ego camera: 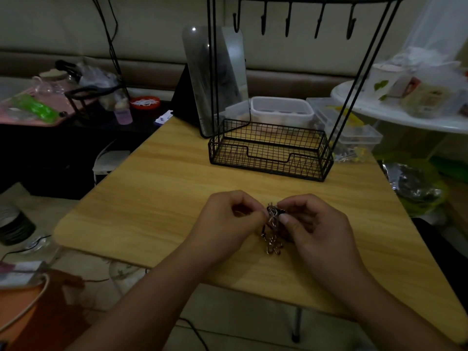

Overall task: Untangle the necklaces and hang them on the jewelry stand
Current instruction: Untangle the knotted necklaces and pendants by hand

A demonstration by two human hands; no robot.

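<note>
over the near half of the wooden table, the left hand and right hand each pinch the top of a tangled clump of necklace chains, whose lower loops hang onto the tabletop, near the black wire jewelry stand with bare hooks.

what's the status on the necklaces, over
Left hand and right hand both pinch the tangled necklaces above the table. Stand hooks bare. Nothing in the way.
</note>
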